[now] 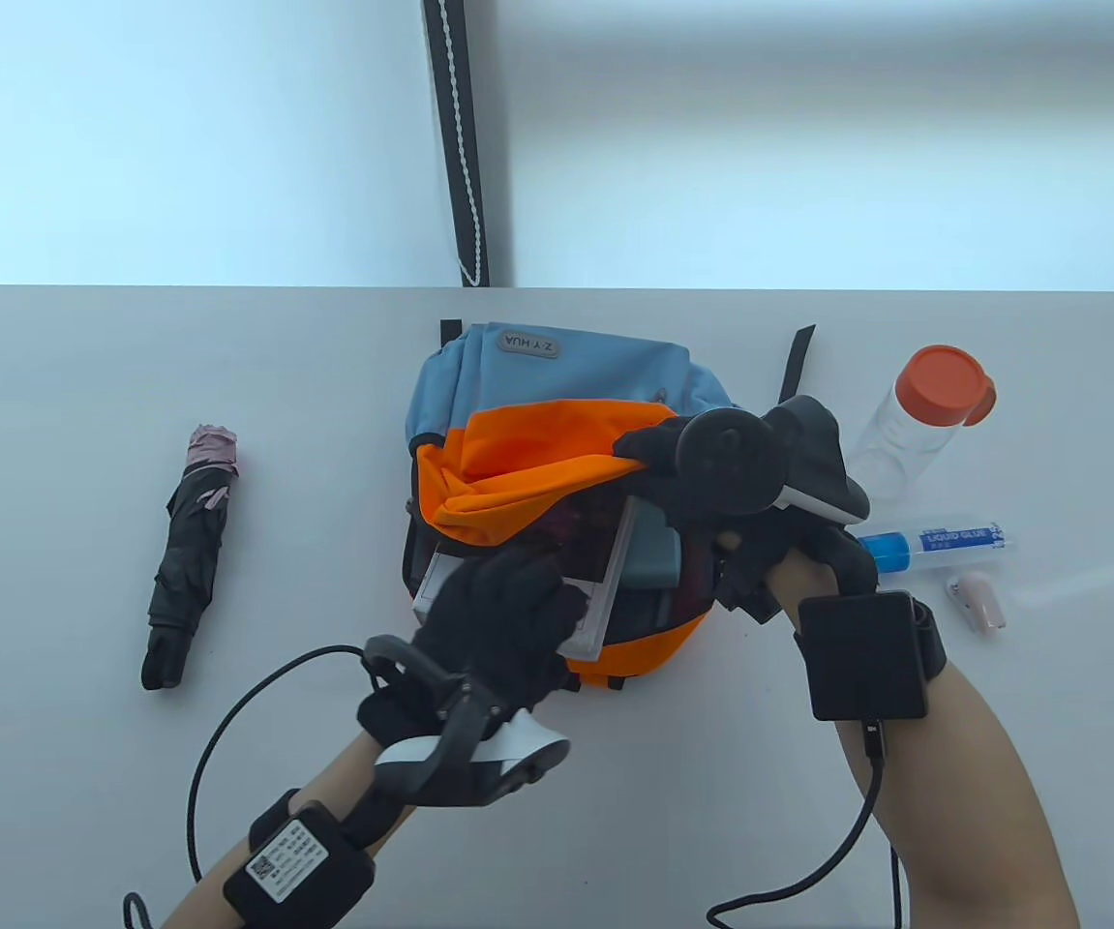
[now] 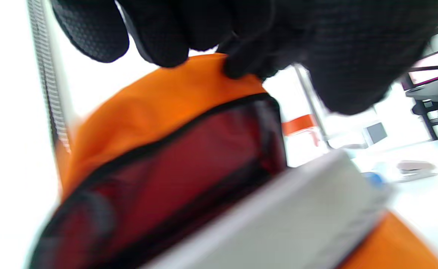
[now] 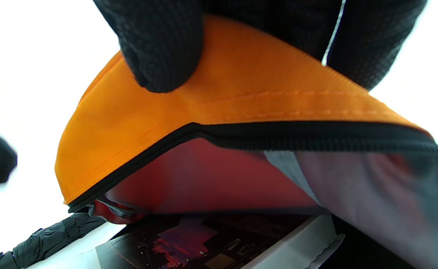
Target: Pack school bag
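The blue and orange school bag point(image 1: 557, 382) lies in the middle of the table with its mouth toward me. My right hand point(image 1: 653, 455) pinches the orange flap point(image 3: 241, 97) and holds it up, so the red lining point(image 2: 189, 157) shows. A book point(image 1: 595, 610) with a dark cover and white page edges lies half inside the mouth; it also shows in the right wrist view point(image 3: 211, 243). My left hand point(image 1: 508, 600) rests on top of the book, fingertips point(image 2: 241, 63) near the flap's edge. Whether it grips the book is hidden.
A folded black and pink umbrella point(image 1: 187, 556) lies to the left of the bag. To the right are a clear bottle with an orange cap point(image 1: 915, 421), a liquid glue tube point(image 1: 944, 540) and a small pink item point(image 1: 978, 600). Glove cables trail at the near edge.
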Available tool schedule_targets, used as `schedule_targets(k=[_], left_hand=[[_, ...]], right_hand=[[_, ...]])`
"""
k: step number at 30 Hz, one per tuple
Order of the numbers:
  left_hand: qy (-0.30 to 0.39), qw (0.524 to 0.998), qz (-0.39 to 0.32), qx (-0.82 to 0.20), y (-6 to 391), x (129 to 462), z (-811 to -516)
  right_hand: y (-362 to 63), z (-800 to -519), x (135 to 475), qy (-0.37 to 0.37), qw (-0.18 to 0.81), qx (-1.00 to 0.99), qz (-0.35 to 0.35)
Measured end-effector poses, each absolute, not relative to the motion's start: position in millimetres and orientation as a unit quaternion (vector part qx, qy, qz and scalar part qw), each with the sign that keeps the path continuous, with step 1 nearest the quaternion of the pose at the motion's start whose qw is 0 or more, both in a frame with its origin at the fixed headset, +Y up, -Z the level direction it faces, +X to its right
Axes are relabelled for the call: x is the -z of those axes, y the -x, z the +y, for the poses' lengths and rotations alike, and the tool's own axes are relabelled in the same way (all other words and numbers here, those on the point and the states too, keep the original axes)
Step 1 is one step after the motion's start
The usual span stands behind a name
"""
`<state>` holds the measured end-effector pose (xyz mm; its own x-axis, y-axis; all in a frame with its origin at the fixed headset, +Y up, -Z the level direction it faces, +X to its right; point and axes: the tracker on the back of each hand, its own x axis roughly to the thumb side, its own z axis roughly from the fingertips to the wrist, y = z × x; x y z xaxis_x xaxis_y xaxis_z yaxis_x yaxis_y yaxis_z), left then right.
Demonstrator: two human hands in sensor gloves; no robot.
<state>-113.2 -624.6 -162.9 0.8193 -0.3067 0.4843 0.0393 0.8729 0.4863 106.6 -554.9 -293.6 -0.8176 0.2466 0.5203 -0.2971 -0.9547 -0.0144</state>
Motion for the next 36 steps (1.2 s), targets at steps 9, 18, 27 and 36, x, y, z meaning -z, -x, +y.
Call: schedule_targets(k=[9,18,27,36], left_hand=[[-0.033,0.968,-0.239,0.072,143,223,-664],[-0.11,0.967,-0.228,0.026,137,236,-674],[-0.14,0.967,-0.213,0.02,135,240,-667],[-0.104,0.961,-0.251,0.045,123,239,-674]], right_hand=[[-103,-560,292,-0.268,0.147,-0.951,-0.039],[-97,-567,292,-0.278,0.138,-0.95,-0.026],[-98,-574,290,-0.29,0.133,-0.948,0.003],[-140,-579,293,-0.25,0.19,-0.949,0.03]])
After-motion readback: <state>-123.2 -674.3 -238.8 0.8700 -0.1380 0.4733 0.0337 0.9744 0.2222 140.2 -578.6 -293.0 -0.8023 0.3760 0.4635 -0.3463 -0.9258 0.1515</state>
